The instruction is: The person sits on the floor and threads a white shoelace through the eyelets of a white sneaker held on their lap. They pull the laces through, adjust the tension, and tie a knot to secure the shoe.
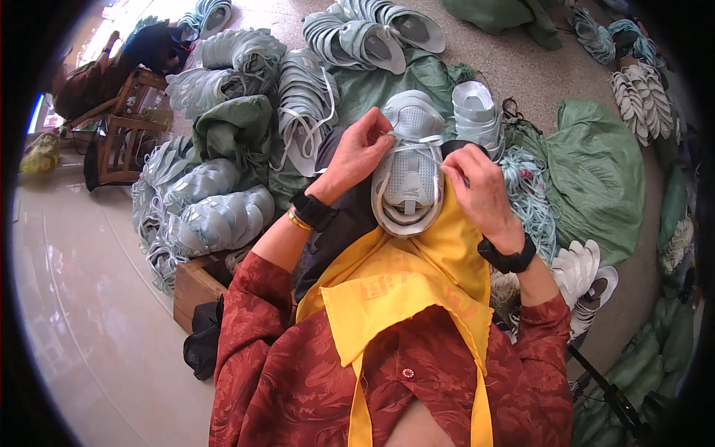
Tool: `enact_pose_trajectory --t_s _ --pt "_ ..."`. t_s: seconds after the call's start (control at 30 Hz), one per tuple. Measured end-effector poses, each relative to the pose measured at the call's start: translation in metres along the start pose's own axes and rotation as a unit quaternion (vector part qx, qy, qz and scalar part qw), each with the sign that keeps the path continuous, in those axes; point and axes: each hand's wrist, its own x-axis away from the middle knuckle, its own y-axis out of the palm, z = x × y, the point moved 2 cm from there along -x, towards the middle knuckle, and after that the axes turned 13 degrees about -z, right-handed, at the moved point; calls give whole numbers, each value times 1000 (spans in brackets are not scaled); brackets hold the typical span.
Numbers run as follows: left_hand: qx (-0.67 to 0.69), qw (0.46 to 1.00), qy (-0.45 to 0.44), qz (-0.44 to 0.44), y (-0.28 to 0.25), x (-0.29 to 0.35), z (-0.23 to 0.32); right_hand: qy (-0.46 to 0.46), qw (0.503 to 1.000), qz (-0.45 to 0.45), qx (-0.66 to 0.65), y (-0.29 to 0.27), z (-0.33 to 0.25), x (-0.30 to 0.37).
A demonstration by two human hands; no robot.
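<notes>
A pale blue-white shoe upper (411,175) lies on my lap, its toe pointing away from me and its heel opening towards me. A pale shoelace (417,139) crosses it near the toe end. At the upper's left edge, my left hand (359,151) is closed, thumb and forefinger pinching the lace. My right hand (480,186) is closed at the right edge, its fingertips pinched on a strand of lace that runs over the upper. The yellow apron (402,279) lies under the heel end.
Stacked pale blue uppers (223,205) are heaped at the left, more uppers (372,37) beyond. Right of me lie a tangle of pale blue laces (527,190), a green sack (596,179) and white shoe parts (577,272). A wooden box (195,290) and wooden chair (126,127) stand left.
</notes>
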Motion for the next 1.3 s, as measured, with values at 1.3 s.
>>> enact_pose_trajectory --t_s 1.3 --pt "-27 988 -118 -93 -40 55 44 -2 1000 20 -10 10 4 6"
